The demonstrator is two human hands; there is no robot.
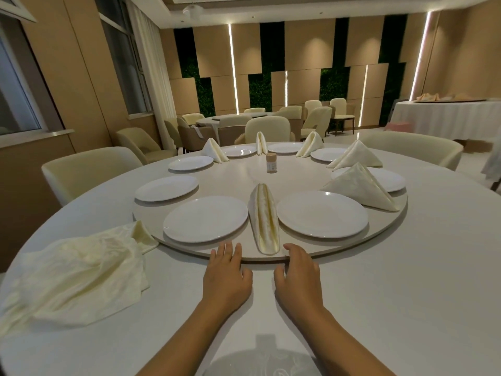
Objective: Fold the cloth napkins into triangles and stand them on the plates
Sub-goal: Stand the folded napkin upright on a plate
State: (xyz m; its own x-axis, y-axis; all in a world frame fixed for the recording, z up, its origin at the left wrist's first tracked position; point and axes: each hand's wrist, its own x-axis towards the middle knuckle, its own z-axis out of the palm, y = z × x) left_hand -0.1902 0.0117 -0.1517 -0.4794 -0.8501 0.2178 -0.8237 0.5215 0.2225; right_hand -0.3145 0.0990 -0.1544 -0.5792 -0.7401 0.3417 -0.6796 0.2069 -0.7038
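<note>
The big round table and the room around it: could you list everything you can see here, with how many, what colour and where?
Table: one, white, round, foreground.
Turntable: one, pale grey, at the table's centre.
Plates: eight, white, around the turntable's rim.
Folded napkins: six, cream, standing beside the plates.
Loose napkins: a cream heap, on the table's left.
Jar: one, tan, small, mid-turntable.
Chairs: several, cream, around this table and one behind.
Far table: one, white-clothed, right background.
Hands: two, bare; left hand and right hand at the turntable's near edge, fingers resting on it.
</note>
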